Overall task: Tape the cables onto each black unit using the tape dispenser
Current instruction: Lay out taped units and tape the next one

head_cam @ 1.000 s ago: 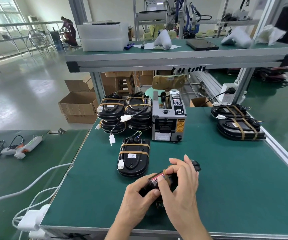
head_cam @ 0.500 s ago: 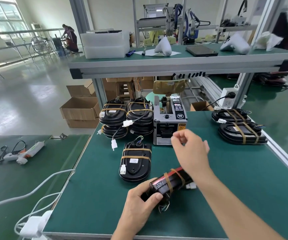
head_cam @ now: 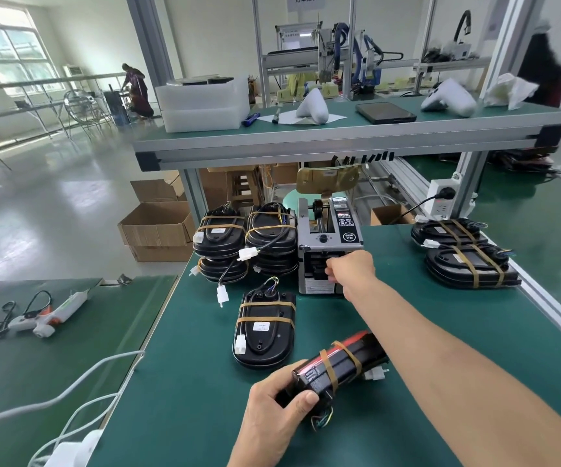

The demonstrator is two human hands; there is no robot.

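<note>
My left hand (head_cam: 272,419) grips the near end of a black unit (head_cam: 336,369) with a red edge, tilted just above the green mat. Two brown tape bands cross it, and loose wires hang below. My right hand (head_cam: 353,274) is stretched out to the front outlet of the grey tape dispenser (head_cam: 326,237), fingers curled at the slot. I cannot see any tape between them. Another taped black unit (head_cam: 265,332) lies flat between the dispenser and the held one.
Stacks of taped units (head_cam: 245,237) stand left of the dispenser, and more taped units (head_cam: 467,264) lie at the right edge. A glue gun (head_cam: 46,315) and white cables (head_cam: 80,392) are on the left table. An upper shelf (head_cam: 306,143) overhangs the back.
My right hand left the held unit and reached forward to the dispenser's outlet. My left hand kept hold of the unit, now showing two tape bands.
</note>
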